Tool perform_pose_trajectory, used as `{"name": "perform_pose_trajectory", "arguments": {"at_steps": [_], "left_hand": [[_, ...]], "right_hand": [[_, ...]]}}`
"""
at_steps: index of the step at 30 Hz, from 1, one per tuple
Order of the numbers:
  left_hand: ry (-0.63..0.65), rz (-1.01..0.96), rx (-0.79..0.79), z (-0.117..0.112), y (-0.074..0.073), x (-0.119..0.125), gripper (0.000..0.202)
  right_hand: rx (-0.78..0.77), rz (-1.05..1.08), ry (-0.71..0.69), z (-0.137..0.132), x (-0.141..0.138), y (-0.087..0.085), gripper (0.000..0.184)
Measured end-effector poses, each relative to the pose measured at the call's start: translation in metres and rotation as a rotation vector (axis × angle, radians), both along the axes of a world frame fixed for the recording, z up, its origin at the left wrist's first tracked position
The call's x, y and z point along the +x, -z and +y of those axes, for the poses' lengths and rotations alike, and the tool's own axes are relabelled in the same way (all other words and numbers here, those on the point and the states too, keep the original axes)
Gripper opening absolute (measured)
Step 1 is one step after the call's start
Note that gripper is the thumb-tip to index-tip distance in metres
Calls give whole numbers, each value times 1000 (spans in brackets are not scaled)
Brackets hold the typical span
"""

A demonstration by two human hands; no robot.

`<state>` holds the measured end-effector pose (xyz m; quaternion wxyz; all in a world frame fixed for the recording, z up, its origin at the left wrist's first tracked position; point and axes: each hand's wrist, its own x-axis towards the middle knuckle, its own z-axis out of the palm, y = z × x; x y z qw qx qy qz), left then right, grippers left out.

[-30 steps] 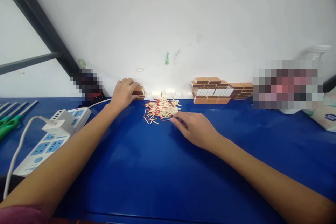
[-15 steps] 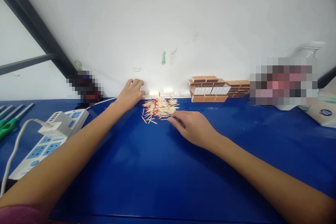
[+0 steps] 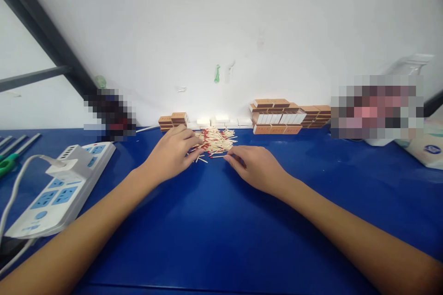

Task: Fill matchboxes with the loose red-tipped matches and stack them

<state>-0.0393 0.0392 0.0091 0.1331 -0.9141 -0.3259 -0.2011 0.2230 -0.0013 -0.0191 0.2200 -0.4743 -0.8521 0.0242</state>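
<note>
A pile of red-tipped matches (image 3: 214, 140) lies on the blue table (image 3: 214, 230) near the wall. My left hand (image 3: 171, 154) rests at the pile's left edge, fingers lightly bent and apart, tips touching the matches, nothing visibly held. My right hand (image 3: 258, 166) sits at the pile's right edge with its fingers curled and pressed together; what they hold, if anything, is hidden. A small stack of brown matchboxes (image 3: 173, 120) stands against the wall behind my left hand. White inner trays (image 3: 221, 121) line the wall behind the pile.
A larger stack of brown matchboxes (image 3: 289, 117) stands at the back right. A white power strip (image 3: 58, 189) with a plugged cable lies at the left, green-handled scissors (image 3: 10, 159) beyond it. A tissue pack (image 3: 427, 150) sits at the far right.
My left hand has left the small matchbox stack by the wall and come back and right to the matches' left edge. My right hand has stayed put.
</note>
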Motion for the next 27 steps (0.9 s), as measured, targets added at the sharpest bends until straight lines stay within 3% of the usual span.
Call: {"name": "perform_pose_trajectory", "arguments": {"at_steps": [3,8,14,17,23,27], "left_hand": [[-18,-129,-46,-12,10,-11,21],[-6,-222,-128,-11,26,-18,17],[61,-300,-122,-17,23,-10,17],[67,-302,-117,-21,21,-9,16],[90,-263,-173,-26,24,-1,15],[112,-257,-163,-28,23,-1,16]], "right_hand": [[-8,-16,11,1,0,0,25],[-17,-44,107,12,11,-4,24],[68,-18,295,42,50,-4,23],[51,48,299,49,59,1,19],[-36,53,175,55,38,4,16],[15,-41,189,82,13,-6,27]]}}
